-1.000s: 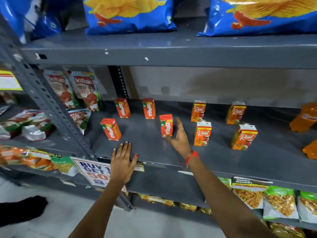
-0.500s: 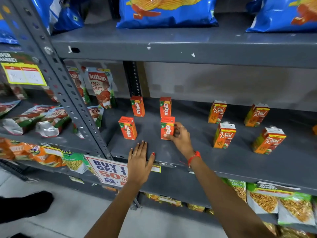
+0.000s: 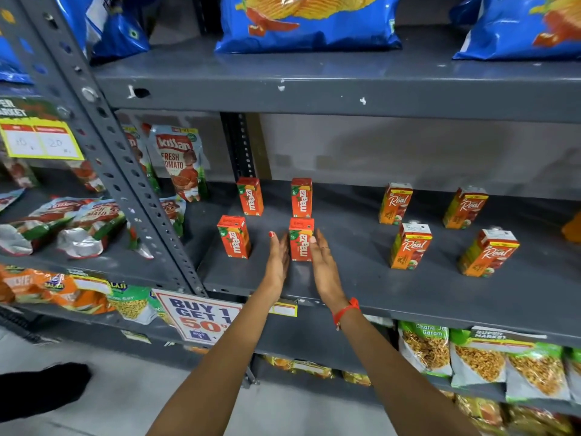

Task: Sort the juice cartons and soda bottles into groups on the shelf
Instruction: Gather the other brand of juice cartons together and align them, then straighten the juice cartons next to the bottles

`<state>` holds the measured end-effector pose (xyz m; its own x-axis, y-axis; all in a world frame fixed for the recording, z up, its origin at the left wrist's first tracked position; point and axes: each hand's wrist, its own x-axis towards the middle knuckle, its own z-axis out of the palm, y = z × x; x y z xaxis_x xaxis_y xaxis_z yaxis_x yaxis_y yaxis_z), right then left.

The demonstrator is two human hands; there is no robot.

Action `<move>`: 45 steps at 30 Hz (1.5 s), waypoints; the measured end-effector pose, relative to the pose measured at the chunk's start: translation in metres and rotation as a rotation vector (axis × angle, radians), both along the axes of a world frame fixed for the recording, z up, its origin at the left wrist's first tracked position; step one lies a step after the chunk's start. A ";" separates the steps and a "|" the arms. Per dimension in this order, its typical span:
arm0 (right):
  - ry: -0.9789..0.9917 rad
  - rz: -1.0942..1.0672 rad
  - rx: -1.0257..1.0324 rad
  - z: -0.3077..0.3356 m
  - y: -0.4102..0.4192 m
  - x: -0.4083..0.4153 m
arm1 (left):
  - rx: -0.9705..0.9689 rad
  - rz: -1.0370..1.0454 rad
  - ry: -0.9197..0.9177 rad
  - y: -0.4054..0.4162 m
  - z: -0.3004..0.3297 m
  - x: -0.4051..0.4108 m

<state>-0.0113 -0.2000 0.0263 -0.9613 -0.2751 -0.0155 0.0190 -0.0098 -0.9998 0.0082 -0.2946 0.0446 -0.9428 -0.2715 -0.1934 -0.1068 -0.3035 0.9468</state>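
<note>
Four red Maaza juice cartons stand in a square on the grey shelf (image 3: 393, 287): two at the back (image 3: 250, 196) (image 3: 301, 198), two in front (image 3: 234, 236) (image 3: 301, 239). My left hand (image 3: 278, 258) and my right hand (image 3: 323, 265) lie flat on edge on either side of the front right Maaza carton, fingers straight, fingertips at its sides. Four orange Real juice cartons stand further right (image 3: 395, 203) (image 3: 465, 207) (image 3: 410, 247) (image 3: 487, 253). An orange soda bottle (image 3: 572, 229) shows only partly at the right edge.
A perforated grey upright (image 3: 132, 190) borders the shelf on the left, with ketchup pouches (image 3: 179, 162) beyond it. Blue chip bags (image 3: 308, 23) fill the shelf above. Snack bags (image 3: 478, 360) and a promo sign (image 3: 198, 316) hang below. A dark shoe (image 3: 41, 385) is on the floor.
My left hand rose from the shelf's front edge to the left side of the front right Maaza carton. My right hand opened flat against its right side. The carton now stands in front of the back one.
</note>
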 end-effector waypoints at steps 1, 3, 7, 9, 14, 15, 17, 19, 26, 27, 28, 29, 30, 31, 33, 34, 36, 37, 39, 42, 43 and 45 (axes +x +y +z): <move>-0.002 0.007 0.002 0.000 -0.003 0.003 | 0.009 -0.007 -0.002 0.001 -0.001 0.000; -0.009 0.003 -0.005 0.002 -0.008 0.006 | 0.032 -0.005 -0.002 0.001 -0.002 0.002; -0.033 0.003 -0.007 0.003 -0.014 0.007 | 0.111 0.010 0.003 -0.002 -0.002 0.006; -0.030 0.011 0.004 0.004 -0.014 0.009 | 0.107 0.018 0.008 -0.002 -0.001 0.007; -0.027 0.028 0.022 0.008 -0.009 0.010 | 0.051 0.045 0.037 0.006 0.001 0.009; -0.032 0.033 0.020 0.008 -0.007 0.010 | 0.055 0.053 0.043 0.007 0.001 0.009; -0.046 0.032 0.013 0.009 -0.003 0.014 | 0.004 0.083 0.022 0.009 0.001 0.011; -0.052 0.014 -0.002 0.006 0.006 0.019 | -0.095 0.151 -0.028 0.012 -0.001 0.015; -0.041 -0.492 -0.351 -0.007 0.082 0.034 | -0.076 0.611 0.169 0.062 -0.015 0.038; -0.022 -0.571 -0.361 -0.005 0.097 0.033 | -0.120 0.622 0.199 0.078 -0.016 0.040; -0.005 -0.626 -0.348 -0.004 0.110 0.030 | -0.158 0.594 0.224 0.093 -0.017 0.039; 0.009 -0.657 -0.324 -0.003 0.123 0.027 | -0.191 0.535 0.243 0.109 -0.018 0.036; 0.016 -0.665 -0.298 -0.002 0.135 0.022 | -0.206 0.459 0.259 0.124 -0.018 0.031; 0.017 -0.661 -0.270 -0.001 0.146 0.018 | -0.203 0.382 0.264 0.139 -0.017 0.025; 0.007 -0.626 -0.218 -0.003 0.162 0.009 | -0.184 0.248 0.250 0.163 -0.016 0.012; 0.000 -0.589 -0.195 -0.003 0.170 0.005 | -0.160 0.183 0.224 0.173 -0.015 0.004; -0.040 -0.463 -0.136 -0.002 0.180 -0.003 | -0.049 0.084 0.121 0.188 -0.011 -0.012; -0.066 -0.397 -0.095 -0.001 0.181 -0.005 | 0.002 0.049 0.072 0.191 -0.009 -0.019; -0.095 -0.305 -0.040 0.001 0.185 -0.010 | 0.028 -0.021 0.043 0.197 -0.008 -0.029; -0.098 -0.245 0.007 0.003 0.186 -0.012 | -0.014 -0.083 0.075 0.201 -0.008 -0.030; -0.091 -0.230 0.029 0.004 0.187 -0.011 | -0.030 -0.077 0.073 0.201 -0.007 -0.029; -0.084 -0.200 0.049 0.005 0.187 -0.009 | -0.035 -0.040 0.062 0.201 -0.007 -0.027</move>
<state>-0.0200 -0.0126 0.0316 -0.9913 -0.0761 -0.1070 0.1052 0.0270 -0.9941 -0.0187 -0.0933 0.0378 -0.9630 -0.2385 -0.1256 -0.0594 -0.2668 0.9619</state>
